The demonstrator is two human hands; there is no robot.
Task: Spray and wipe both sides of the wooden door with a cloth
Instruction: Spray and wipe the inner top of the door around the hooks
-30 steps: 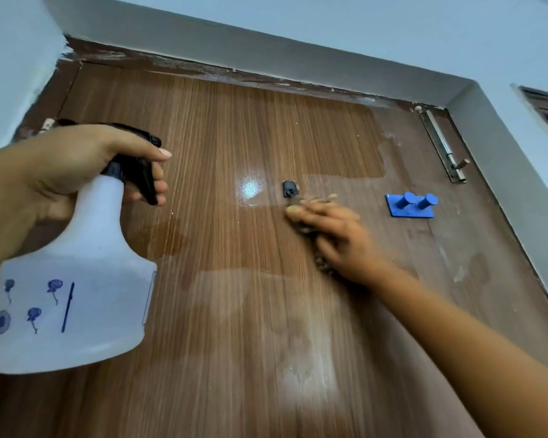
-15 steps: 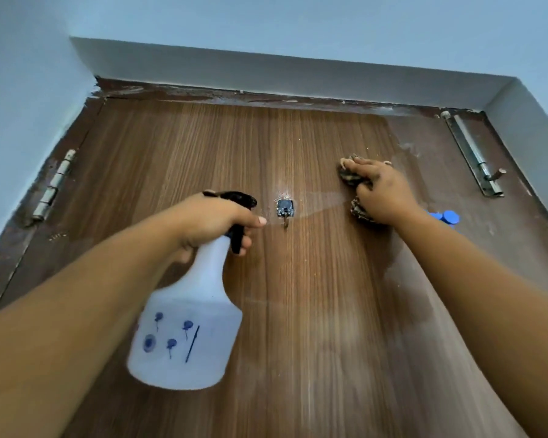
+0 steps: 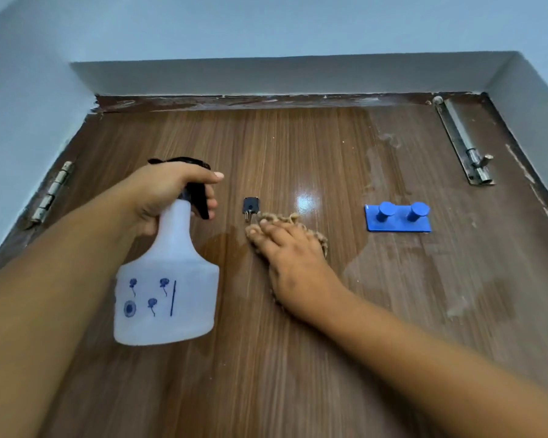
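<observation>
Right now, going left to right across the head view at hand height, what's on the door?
Hinge → left hand on the spray bottle → small black hook → right hand pressing the cloth → blue double hook → bolt latch.

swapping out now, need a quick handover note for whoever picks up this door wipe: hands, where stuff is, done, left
Left hand: grips the spray bottle by its neck, fingers at the black trigger, held just off the door.
Right hand: flat, pressing the cloth on the door just below right of the small black hook.
Blue hook sits further right, bolt at the top right.
Done: wet patches and streaks around the cloth and on the right half.
Left: the left part looks dry and unwiped. The other side is out of view.
</observation>
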